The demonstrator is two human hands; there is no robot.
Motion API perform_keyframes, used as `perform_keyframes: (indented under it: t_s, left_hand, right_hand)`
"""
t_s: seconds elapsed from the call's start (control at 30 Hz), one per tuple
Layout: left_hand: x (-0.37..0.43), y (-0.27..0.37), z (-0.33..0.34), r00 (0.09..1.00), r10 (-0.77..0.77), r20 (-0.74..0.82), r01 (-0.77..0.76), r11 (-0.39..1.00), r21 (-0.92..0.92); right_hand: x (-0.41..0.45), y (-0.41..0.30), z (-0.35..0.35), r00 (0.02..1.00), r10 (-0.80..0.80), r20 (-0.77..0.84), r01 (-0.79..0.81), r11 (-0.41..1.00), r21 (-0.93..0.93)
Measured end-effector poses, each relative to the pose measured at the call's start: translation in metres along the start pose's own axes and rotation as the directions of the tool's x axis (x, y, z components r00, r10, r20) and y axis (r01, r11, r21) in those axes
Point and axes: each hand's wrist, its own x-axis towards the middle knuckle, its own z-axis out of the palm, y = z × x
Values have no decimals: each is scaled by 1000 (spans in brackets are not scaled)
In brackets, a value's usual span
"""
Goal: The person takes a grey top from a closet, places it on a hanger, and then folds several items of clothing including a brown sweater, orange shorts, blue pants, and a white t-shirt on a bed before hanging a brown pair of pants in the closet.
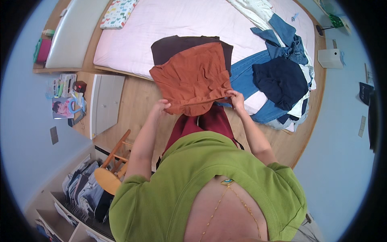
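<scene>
A rust-orange cloth garment [193,75] is stretched between my two hands, its gathered edge towards me. My left hand [162,106] pinches the near left corner of that edge. At the near right corner, my right hand [236,99] grips the other end. The far part of the garment lies over a dark brown garment [172,48], which is spread on the bed's front edge and partly covered. Whether the orange piece is a skirt or shorts I cannot tell.
The bed [187,18] has a pale pink sheet. Right of my hands lie blue jeans [246,71], a navy garment [281,78] and a denim piece [282,33], heaped with white clothes. A wooden stool [107,180] and an open wardrobe [62,222] stand at the lower left.
</scene>
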Motion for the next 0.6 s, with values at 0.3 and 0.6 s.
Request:
perform_keyframes:
  t_s: [0.3,0.6]
  left_hand:
    - [-40,214,-17,820,570,-54,-573,817,-70]
    - [-140,280,-22,509,860,-37,-861,509,-4]
  right_hand:
    - [88,-202,-45,874,-454,-172,447,891,-79]
    - [-13,-276,-83,547,-784,-293,726,619,-300]
